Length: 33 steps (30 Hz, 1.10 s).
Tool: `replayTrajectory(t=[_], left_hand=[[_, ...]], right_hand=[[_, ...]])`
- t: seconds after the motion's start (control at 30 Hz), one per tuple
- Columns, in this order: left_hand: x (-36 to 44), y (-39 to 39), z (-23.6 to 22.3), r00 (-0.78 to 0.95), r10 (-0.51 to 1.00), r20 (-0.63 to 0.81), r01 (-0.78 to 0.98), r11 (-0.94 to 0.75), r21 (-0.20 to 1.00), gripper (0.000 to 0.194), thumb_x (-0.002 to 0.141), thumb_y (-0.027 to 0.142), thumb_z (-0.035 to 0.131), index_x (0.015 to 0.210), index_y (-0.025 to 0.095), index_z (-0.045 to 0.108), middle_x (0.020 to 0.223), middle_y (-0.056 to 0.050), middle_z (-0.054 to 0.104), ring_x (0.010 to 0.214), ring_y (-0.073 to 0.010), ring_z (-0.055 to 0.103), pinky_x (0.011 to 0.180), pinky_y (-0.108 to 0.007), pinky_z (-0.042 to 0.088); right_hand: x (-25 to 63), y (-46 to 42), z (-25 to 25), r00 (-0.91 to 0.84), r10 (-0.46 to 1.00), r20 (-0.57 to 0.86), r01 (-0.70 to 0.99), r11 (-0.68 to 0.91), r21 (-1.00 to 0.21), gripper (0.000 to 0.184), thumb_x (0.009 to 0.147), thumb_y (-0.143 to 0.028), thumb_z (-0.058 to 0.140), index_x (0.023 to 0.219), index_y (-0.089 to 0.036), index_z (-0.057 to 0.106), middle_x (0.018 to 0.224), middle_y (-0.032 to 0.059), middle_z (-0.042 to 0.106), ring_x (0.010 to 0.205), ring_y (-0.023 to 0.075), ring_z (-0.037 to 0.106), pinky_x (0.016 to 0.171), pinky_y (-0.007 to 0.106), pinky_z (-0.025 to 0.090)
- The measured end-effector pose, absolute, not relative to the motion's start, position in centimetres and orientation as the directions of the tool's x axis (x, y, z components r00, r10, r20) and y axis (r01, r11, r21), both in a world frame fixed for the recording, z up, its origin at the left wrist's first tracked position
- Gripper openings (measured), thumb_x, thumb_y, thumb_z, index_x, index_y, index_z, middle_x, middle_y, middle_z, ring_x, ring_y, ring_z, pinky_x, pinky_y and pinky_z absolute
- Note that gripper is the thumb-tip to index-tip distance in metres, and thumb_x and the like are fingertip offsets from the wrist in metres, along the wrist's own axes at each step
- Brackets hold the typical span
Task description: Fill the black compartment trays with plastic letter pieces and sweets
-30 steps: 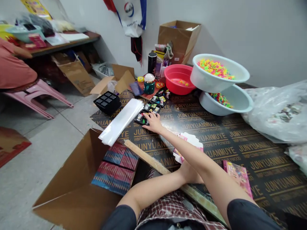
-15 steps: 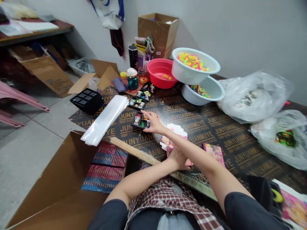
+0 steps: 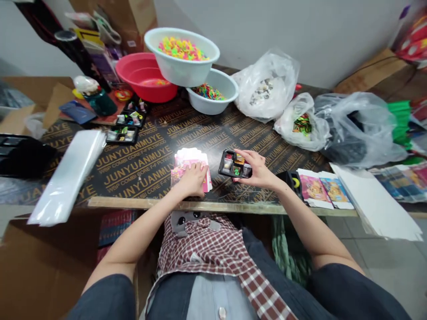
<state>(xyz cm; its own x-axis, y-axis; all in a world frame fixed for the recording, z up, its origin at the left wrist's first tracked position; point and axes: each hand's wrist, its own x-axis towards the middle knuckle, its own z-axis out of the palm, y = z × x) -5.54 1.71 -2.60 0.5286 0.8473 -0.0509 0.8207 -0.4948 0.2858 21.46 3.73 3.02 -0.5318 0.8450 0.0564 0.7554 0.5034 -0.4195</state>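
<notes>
In the head view my right hand grips the right end of a small black compartment tray. Small toys and wrapped pieces in red, orange and green fill its compartments. A pink box lies partly hidden under that tray and hand. My left hand is curled over a pink printed carton at the near side of a stack of flat pink-and-white cartons. More filled black trays sit at the back left, away from both hands.
A long stack of clear plastic bags lies at left. Behind stand a red basin and pale basins of colourful pieces. Clear bags line the back right. Printed cards and white sheets lie near the right edge.
My view has swung to the right. My right hand has taken the filled black tray from the left and carried it right, past the cartons. My left hand stays at the pink cartons.
</notes>
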Motion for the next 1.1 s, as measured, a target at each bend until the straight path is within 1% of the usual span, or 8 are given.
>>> replayTrajectory(t=[0.23,0.37,0.53,0.7,0.83,0.93,1.03,1.1], left_hand=[[-4.2,2.4,-1.6,0.622,0.771,0.138,0.605,-0.584,0.542,0.085,0.054,0.022,0.075,0.129,0.019,0.036,0.114,-0.011,0.048,0.109,-0.0303,0.053,0.095,-0.046,0.046],[-2.8,1.9,-2.0,0.607,0.782,0.145,0.558,-0.549,0.622,0.082,0.057,0.022,0.075,0.128,0.018,0.035,0.118,-0.012,0.05,0.111,-0.0299,0.055,0.097,-0.046,0.047],[-2.0,1.3,-2.8,0.56,0.812,0.161,0.54,-0.506,0.673,0.091,0.06,0.029,0.08,0.135,0.019,0.031,0.131,-0.015,0.05,0.122,-0.0308,0.053,0.104,-0.048,0.043],[-1.8,1.2,-3.5,0.579,0.8,0.159,0.551,-0.528,0.646,0.107,0.058,0.04,0.085,0.145,0.018,0.026,0.144,-0.019,0.044,0.133,-0.0344,0.045,0.112,-0.054,0.034],[-0.7,0.7,-3.8,0.678,0.723,0.134,0.561,-0.626,0.541,0.096,0.058,0.045,0.083,0.141,0.018,0.041,0.138,-0.017,0.052,0.128,-0.0355,0.049,0.115,-0.061,0.023],[0.3,0.4,-4.1,0.707,0.691,0.149,0.556,-0.673,0.488,0.086,0.059,0.045,0.081,0.134,0.016,0.051,0.132,-0.018,0.056,0.123,-0.0356,0.051,0.113,-0.059,0.028],[0.6,0.3,-4.4,0.642,0.739,0.207,0.599,-0.651,0.466,0.085,0.062,0.043,0.076,0.137,0.014,0.049,0.127,-0.018,0.057,0.118,-0.0348,0.053,0.106,-0.054,0.037],[0.6,0.4,-4.5,0.587,0.77,0.252,0.628,-0.629,0.459,0.088,0.064,0.044,0.074,0.141,0.013,0.046,0.126,-0.019,0.056,0.117,-0.0345,0.053,0.103,-0.051,0.039]], right_hand=[[25.0,0.1,0.3,-0.424,0.901,0.096,0.786,0.418,-0.455,0.09,0.07,-0.039,0.069,0.151,-0.029,0.031,0.142,0.0141,0.04,0.129,0.035,0.038,0.105,0.051,0.026],[24.6,-0.9,0.2,-0.41,0.907,0.099,0.777,0.404,-0.483,0.089,0.069,-0.037,0.067,0.151,-0.028,0.033,0.14,0.0139,0.042,0.129,0.0352,0.038,0.106,0.05,0.024],[23.8,-1.8,-0.4,-0.485,0.87,0.084,0.716,0.451,-0.533,0.088,0.068,-0.034,0.066,0.15,-0.026,0.034,0.142,0.0139,0.041,0.131,0.0358,0.036,0.108,0.05,0.022],[24.0,-1.7,-1.4,-0.573,0.816,0.077,0.653,0.511,-0.558,0.09,0.069,-0.031,0.065,0.151,-0.026,0.031,0.146,0.014,0.037,0.135,0.0355,0.032,0.109,0.052,0.022],[24.0,-1.4,-1.4,-0.662,0.747,0.054,0.601,0.573,-0.557,0.093,0.071,-0.031,0.068,0.154,-0.026,0.027,0.142,0.0147,0.041,0.133,0.0357,0.035,0.11,0.055,0.022],[24.0,-1.1,-1.8,-0.698,0.713,0.064,0.551,0.592,-0.589,0.093,0.074,-0.036,0.072,0.154,-0.025,0.027,0.143,0.0165,0.041,0.134,0.0359,0.036,0.111,0.058,0.022],[24.1,-0.9,-3.2,-0.546,0.823,0.159,0.53,0.486,-0.695,0.094,0.073,-0.055,0.075,0.152,-0.025,0.033,0.146,0.0174,0.04,0.136,0.0374,0.034,0.112,0.058,0.025],[24.0,-1.0,-4.5,-0.307,0.93,0.203,0.461,0.332,-0.823,0.084,0.079,-0.061,0.067,0.149,-0.025,0.039,0.138,0.0159,0.048,0.127,0.0326,0.047,0.107,0.052,0.038]])
